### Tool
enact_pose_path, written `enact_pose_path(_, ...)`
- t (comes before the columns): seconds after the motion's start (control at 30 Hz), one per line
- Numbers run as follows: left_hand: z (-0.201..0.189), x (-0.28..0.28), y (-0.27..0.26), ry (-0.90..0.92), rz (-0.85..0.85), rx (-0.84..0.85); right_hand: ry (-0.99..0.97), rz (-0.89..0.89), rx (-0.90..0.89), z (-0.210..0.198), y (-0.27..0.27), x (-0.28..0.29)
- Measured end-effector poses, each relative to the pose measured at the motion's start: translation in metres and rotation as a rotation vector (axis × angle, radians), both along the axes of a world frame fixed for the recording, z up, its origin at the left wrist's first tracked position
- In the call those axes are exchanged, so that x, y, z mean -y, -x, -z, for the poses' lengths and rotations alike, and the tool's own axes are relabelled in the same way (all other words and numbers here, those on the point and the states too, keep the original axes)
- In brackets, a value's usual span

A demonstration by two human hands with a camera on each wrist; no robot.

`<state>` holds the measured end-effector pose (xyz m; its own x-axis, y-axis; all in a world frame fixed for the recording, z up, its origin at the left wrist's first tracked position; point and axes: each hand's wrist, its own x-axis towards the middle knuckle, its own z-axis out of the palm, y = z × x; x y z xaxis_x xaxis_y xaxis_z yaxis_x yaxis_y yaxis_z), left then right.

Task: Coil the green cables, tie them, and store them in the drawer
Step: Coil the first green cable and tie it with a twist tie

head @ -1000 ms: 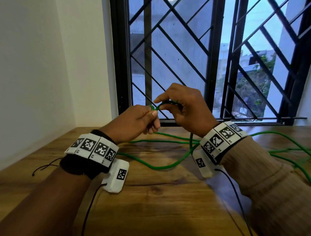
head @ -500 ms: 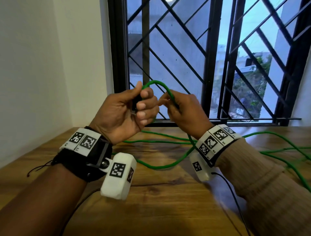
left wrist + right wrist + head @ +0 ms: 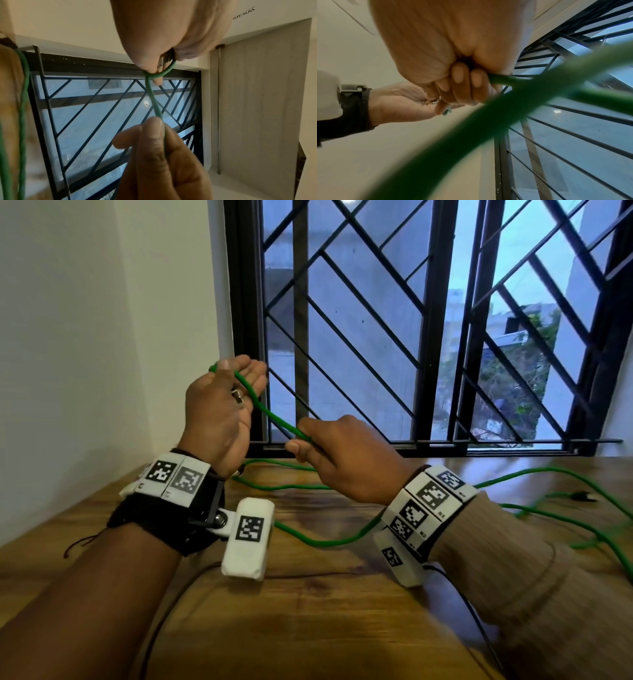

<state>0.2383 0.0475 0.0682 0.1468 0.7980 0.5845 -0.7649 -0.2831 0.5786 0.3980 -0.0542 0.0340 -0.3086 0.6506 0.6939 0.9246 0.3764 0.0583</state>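
The left hand (image 3: 219,409) is raised before the window grille (image 3: 376,320), palm turned inward with its fingers (image 3: 251,371) nearly straight. The green cable (image 3: 270,414) loops over the thumb and runs across the palm, where a small metal connector (image 3: 238,398) lies against the skin; the left wrist view shows that connector tucked between thumb and palm with the cable curving out from it. The thumb seems to pin the cable, but how firmly cannot be told.

The right hand (image 3: 346,457) sits lower and just to the right, fingers curled into a fist around the same cable, thumb and forefinger pinching it. A short taut stretch joins the two hands.

From the right hand the cable drops to the wooden desk (image 3: 308,611) and spreads in loose uncoiled loops toward the right edge, where a dark plug (image 3: 579,496) lies. No drawer or other container shows in any view.
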Motion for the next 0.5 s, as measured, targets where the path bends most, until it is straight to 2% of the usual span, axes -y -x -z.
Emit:
enact_pose_path(0.1, 0.003, -0.004, -0.001, -0.015, -0.243, -0.134, -0.044, 0.007, 0.022, -0.001, 0.003, 0.005)
enact_pose_path(0.2, 0.016, -0.004, -0.003, -0.304, -0.577, -0.553, -0.201, 0.063, 0.053, -0.006, 0.007, 0.012)
enact_pose_path(0.27, 0.022, 0.000, -0.001, -0.500, -0.625, -0.836, -0.316, 0.073, 0.060, -0.012, 0.004, 0.015)
enact_pose_path(0.3, 0.023, 0.004, -0.002, -0.530, -0.564, -0.920, -0.355, 0.078, 0.053, -0.015, 0.000, 0.016)
enact_pose_path(0.37, 0.022, 0.012, -0.003, -0.466, -0.298, -1.002, -0.412, 0.074, 0.015, -0.021, -0.008, 0.017)
enact_pose_path(0.43, 0.020, 0.019, -0.003, -0.393, -0.064, -1.038, -0.444, 0.038, -0.050, -0.023, -0.015, 0.017)
enact_pose_path(0.5, 0.019, 0.025, -0.001, -0.362, 0.104, -1.002, -0.453, 0.015, -0.111, -0.024, -0.019, 0.016)
